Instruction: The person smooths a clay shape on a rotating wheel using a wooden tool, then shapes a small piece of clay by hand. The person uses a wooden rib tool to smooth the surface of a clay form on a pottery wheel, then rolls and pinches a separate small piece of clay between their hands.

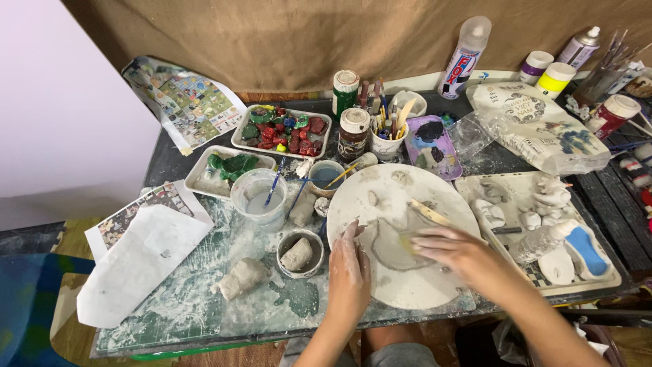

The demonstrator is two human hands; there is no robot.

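Note:
A round white board point(394, 197) lies on the table with a flat slab of grey clay point(390, 248) on it. My left hand point(348, 272) rests flat on the board's left edge, touching the clay slab, fingers together and holding nothing. My right hand point(455, 251) grips a wooden modelling tool point(429, 213) whose tip sticks up and to the left; the hand lies over the clay's right side. Both hands are smeared with clay.
A small bowl with a clay lump point(299, 253) and a loose clay lump point(241, 276) sit left of the board. A plastic water cup point(258, 197), trays of coloured clay pieces point(282, 130), jars and brushes point(387, 129) stand behind. A tray of white clay shapes point(543, 224) lies right.

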